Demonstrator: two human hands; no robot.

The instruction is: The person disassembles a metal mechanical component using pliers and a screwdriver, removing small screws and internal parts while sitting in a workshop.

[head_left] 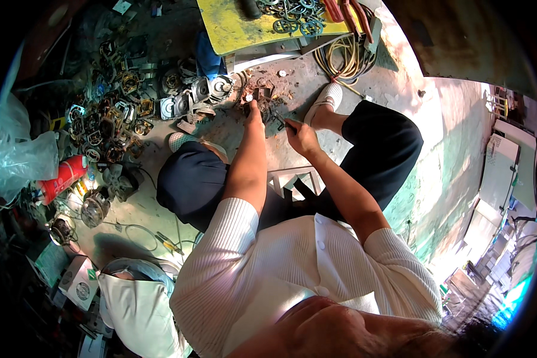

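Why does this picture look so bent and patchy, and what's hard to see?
Head view: fisheye lens bows edges, blackens the rim; head view: glare bleaches the floor at right, metal parts at left sit in shade; head view: pieces by the left hand are too small to tell apart.

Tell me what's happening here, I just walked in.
A person is working over debris on the floor. The right hand grips a dark tool beside the left hand, which is down at the debris; whether it holds anything is unclear. Metal parts lie heaped to the left, and rings sit on a yellow board ahead.
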